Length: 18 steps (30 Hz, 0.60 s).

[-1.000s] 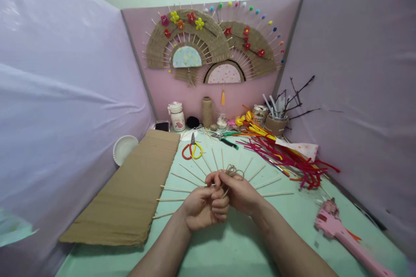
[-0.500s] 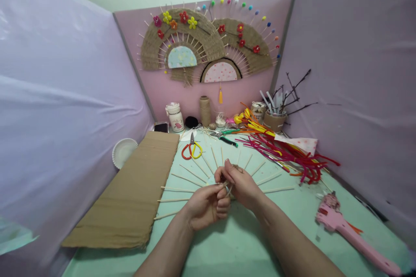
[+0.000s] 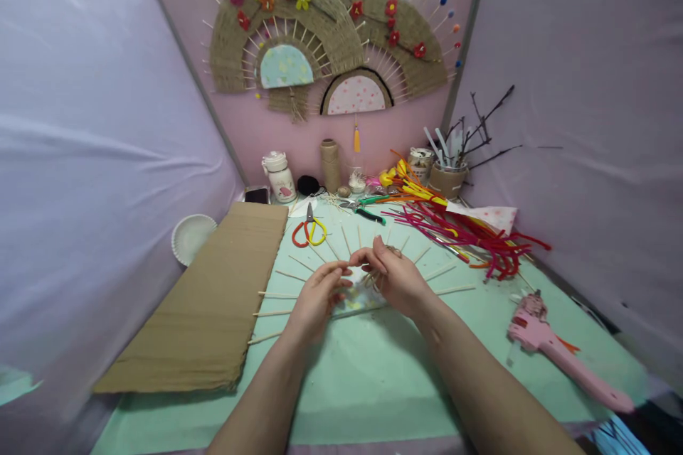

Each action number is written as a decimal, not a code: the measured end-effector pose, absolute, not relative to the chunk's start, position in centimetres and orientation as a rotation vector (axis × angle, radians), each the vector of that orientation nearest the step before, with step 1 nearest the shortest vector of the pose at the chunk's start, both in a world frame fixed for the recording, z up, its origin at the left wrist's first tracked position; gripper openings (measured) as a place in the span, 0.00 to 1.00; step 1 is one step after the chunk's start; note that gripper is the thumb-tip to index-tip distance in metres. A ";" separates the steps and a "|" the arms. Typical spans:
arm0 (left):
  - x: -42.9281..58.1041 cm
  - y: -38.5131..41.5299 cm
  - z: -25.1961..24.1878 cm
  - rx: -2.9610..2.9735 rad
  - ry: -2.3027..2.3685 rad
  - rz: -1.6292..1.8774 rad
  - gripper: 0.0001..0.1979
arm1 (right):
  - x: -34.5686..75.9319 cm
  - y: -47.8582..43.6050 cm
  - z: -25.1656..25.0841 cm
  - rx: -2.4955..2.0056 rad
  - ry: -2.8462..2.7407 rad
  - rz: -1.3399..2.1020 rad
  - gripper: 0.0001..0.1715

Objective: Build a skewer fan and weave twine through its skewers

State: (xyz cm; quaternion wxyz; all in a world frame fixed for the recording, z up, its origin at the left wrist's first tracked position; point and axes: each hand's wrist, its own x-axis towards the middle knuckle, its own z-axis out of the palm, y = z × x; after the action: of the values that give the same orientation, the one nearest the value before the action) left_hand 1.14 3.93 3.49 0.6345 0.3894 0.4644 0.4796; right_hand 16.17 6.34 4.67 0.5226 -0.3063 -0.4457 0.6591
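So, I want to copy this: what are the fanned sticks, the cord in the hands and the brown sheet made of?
Sticks: likely bare wood or bamboo, pale and matte. Cord: probably jute twine, tan and fuzzy. Sheet: apparently cardboard, brown with ridges.

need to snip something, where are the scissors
In the head view, the scissors lie left of centre on the table, beyond the left hand, beside the cardboard sheet.

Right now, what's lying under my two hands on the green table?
Wooden sticks fan out from beneath the left hand and right hand, with a pale sheet at their centre on the table. The right hand holds twine. Where the sticks meet is covered.
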 end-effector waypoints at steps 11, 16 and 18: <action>3.2 3.3 2.2 1.291 0.999 1.230 0.21 | 15.1 5.8 3.5 -0.886 -1.247 1.408 0.34; 3.3 2.9 3.0 1.307 0.900 1.152 0.15 | 15.1 5.6 3.3 -0.869 -1.360 1.403 0.36; 3.2 2.9 3.3 1.315 0.892 1.121 0.13 | 15.2 5.4 3.5 -0.863 -1.414 1.411 0.36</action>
State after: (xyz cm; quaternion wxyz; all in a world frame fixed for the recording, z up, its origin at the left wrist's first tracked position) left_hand 3.15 2.92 3.30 0.5633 0.5586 0.3789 0.4764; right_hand 15.20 5.44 3.48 0.4640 -0.3513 -0.5756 0.5744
